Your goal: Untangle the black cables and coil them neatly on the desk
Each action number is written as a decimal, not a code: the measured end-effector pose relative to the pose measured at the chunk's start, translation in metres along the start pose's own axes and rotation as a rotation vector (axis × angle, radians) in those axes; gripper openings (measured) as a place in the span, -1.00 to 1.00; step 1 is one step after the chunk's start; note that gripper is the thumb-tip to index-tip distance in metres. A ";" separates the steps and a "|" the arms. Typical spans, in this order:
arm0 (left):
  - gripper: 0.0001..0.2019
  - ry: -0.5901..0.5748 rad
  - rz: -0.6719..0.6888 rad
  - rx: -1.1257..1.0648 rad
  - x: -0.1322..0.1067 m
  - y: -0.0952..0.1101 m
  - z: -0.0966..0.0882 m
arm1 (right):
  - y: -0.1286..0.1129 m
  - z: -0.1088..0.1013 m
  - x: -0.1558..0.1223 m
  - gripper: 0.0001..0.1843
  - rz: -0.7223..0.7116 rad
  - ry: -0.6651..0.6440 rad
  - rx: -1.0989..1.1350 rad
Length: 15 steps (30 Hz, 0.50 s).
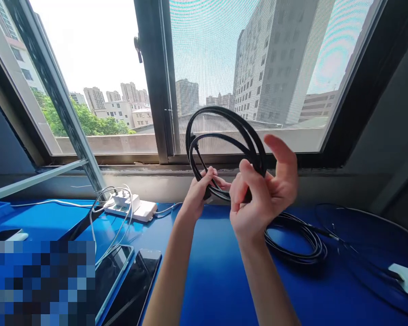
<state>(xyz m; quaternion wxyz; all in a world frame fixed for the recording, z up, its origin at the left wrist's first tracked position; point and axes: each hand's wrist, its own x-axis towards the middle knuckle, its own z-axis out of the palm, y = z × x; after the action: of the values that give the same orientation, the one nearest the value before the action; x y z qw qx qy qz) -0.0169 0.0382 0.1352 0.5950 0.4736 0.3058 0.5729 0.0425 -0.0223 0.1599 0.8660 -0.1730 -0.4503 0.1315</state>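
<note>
Both my hands hold a coiled black cable point(221, 110) up above the blue table, in front of the window. My left hand point(200, 190) pinches the lower left side of the loops between thumb and fingers. On the right side of the loops my right hand point(261, 194) is closed around the strands, its thumb bent in and its index finger raised and curled away. A thin cable end with a small plug point(195, 144) hangs inside the loops at the left. Part of the coil is hidden behind my right hand.
Another black cable coil point(292, 258) lies on the blue table point(217, 271) at the right, near a white adapter point(406, 277). Two phones point(136, 285) lie at the left front. A white power strip point(144, 210) with tangled white cables stands beside a metal frame point(63, 104).
</note>
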 end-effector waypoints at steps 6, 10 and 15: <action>-0.71 0.123 0.328 0.122 0.003 0.012 -0.015 | 0.038 -0.007 0.016 -0.66 0.230 0.126 0.087; -0.72 0.312 0.331 0.429 -0.004 0.025 -0.029 | 0.055 -0.014 0.020 -0.65 0.239 0.071 -0.213; -0.77 0.378 0.284 0.776 -0.018 0.040 -0.045 | 0.067 -0.027 0.022 -0.53 -0.092 -0.254 -0.553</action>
<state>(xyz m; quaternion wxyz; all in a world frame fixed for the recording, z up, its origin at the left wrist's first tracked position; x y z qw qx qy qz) -0.0761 0.0259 0.1520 0.2227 0.5858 0.5332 0.5683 0.0722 0.0422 0.1334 0.7278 -0.3638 -0.5811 -0.0147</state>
